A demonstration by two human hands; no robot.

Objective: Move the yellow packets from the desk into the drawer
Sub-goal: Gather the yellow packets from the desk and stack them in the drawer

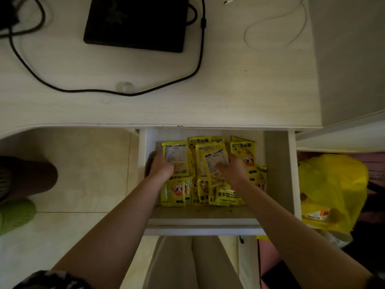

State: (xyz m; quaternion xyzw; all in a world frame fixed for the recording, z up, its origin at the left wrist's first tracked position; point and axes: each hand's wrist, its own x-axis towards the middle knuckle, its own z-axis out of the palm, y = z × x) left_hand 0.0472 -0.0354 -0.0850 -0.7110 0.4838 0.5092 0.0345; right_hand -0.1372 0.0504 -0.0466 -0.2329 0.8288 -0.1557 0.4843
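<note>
Head view: yellow packets (208, 176) under both hands, in drawer (200, 224).

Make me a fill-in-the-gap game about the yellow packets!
1. The yellow packets lie inside the open ____.
2. Both hands, the left hand and the right hand, reach into the ____.
3. On the desk sits a flat ____ pad.
4. A ____ cable curls near the desk's right edge.

Missing words: drawer; drawer; black; white

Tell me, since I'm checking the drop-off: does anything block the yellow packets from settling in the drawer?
Nothing visible does. The open white drawer has no cover, and both hands, left hand and right hand, already hold yellow foil packets inside it.
</note>
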